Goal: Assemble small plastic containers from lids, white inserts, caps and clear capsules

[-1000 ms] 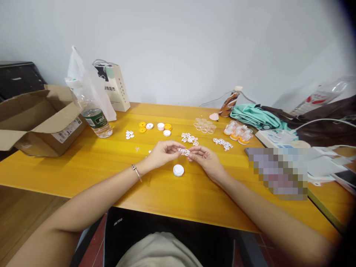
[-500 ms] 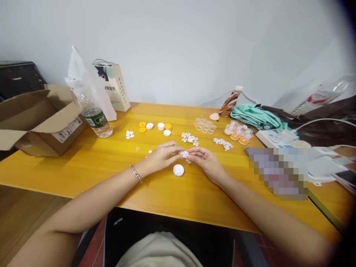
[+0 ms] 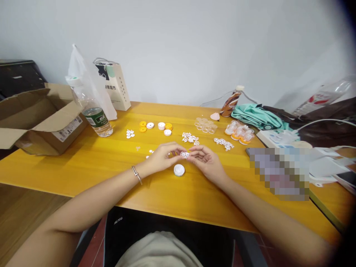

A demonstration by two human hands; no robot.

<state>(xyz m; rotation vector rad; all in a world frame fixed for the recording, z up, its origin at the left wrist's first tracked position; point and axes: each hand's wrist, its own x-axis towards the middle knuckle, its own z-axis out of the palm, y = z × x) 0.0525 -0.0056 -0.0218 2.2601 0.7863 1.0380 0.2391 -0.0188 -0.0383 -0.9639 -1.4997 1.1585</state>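
Between my two hands is a small white plastic piece with cut-outs [image 3: 184, 154], too small to make out in detail. My left hand [image 3: 164, 155] pinches its left side with thumb and fingers, a bracelet on the wrist. The fingertips of my right hand [image 3: 205, 160] close on its right side. Just below them on the table lies a round white cup-like part [image 3: 179, 170]. Beyond my hands sit several white spoked pieces [image 3: 190, 138], with more white openwork pieces [image 3: 223, 143] to the right. Tiny white parts near my left hand are partly hidden by it.
White and yellow discs [image 3: 161, 126], small white discs [image 3: 130, 133] and clear rings [image 3: 205, 125] lie farther back. At left stand a cardboard box [image 3: 41, 137] and a water bottle [image 3: 96, 118]. Orange-and-clear assemblies [image 3: 239, 132], a power strip [image 3: 274, 139] and a blurred-out flat object [image 3: 278, 174] occupy the right.
My right fingers have opened out slightly around the white piece, which is turned a little. My hands stay nearly in place, and the table things have not moved.
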